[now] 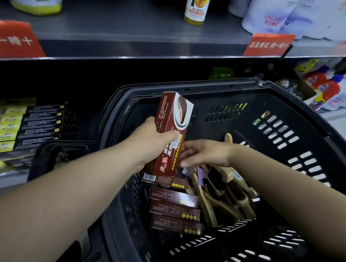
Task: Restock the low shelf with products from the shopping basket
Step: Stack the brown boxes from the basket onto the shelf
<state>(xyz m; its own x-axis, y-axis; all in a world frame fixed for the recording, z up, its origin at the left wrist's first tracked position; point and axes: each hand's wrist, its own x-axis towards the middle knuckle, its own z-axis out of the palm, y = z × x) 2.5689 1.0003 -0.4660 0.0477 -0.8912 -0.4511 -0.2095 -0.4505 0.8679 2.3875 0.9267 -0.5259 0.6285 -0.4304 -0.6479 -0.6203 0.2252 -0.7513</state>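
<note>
A black plastic shopping basket fills the middle of the view. My left hand grips a tall dark red box and holds it upright above the basket. Below it, several more red boxes lie stacked inside the basket, beside a pile of wooden brushes. My right hand reaches into the basket with fingers extended, touching the lower end of the held box; whether it holds anything is hidden. The low shelf is at the left, carrying rows of black and yellow boxes.
An upper metal shelf spans the top with red price tags, a yellow bottle and white refill pouches. Red and blue bottles stand on a shelf at the right. The basket's handle lies at its left.
</note>
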